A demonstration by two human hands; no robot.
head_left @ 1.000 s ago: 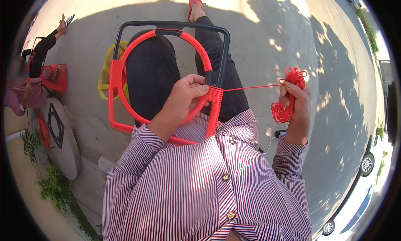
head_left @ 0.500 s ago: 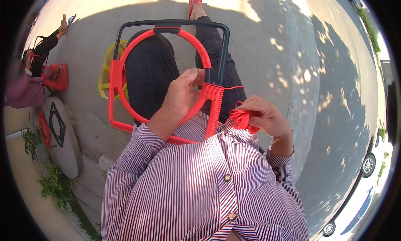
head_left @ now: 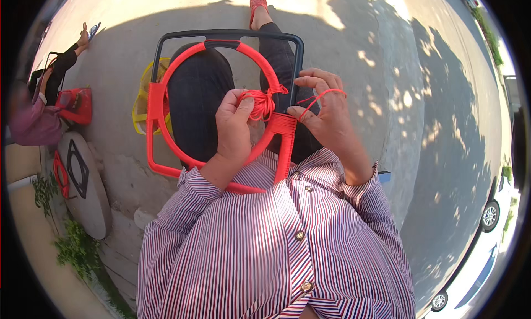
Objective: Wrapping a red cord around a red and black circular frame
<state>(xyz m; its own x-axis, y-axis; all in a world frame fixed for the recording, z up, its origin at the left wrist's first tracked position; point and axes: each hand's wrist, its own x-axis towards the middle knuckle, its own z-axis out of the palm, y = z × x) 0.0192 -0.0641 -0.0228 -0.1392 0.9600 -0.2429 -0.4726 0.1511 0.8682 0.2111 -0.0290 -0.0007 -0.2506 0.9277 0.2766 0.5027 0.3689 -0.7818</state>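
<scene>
Across my lap lies a black frame (head_left: 299, 59), a round ring inside a squared outer edge, much of it wrapped in red cord (head_left: 285, 147). My left hand (head_left: 233, 128) reaches inside the ring and pinches a bundle of loose red cord (head_left: 259, 105) against the ring's right side. On the outer side, my right hand (head_left: 329, 111) has its thumb and fingertips at the bare black right bar. A red strand (head_left: 318, 100) runs over its fingers. The ring's top and the upper right corner of the outer edge show bare black.
A yellow basket (head_left: 138, 111) stands beyond my left knee. Farther left, a seated person (head_left: 36, 122) is next to a red bag (head_left: 77, 105). A round grey slab (head_left: 91, 208) carries a black frame (head_left: 76, 167) and a red one (head_left: 60, 175). A white car (head_left: 475, 269) is at the right.
The cord bundle has passed from my right hand, through the gap in the frame, to my left hand inside the ring. My right hand has moved up to the black bar.
</scene>
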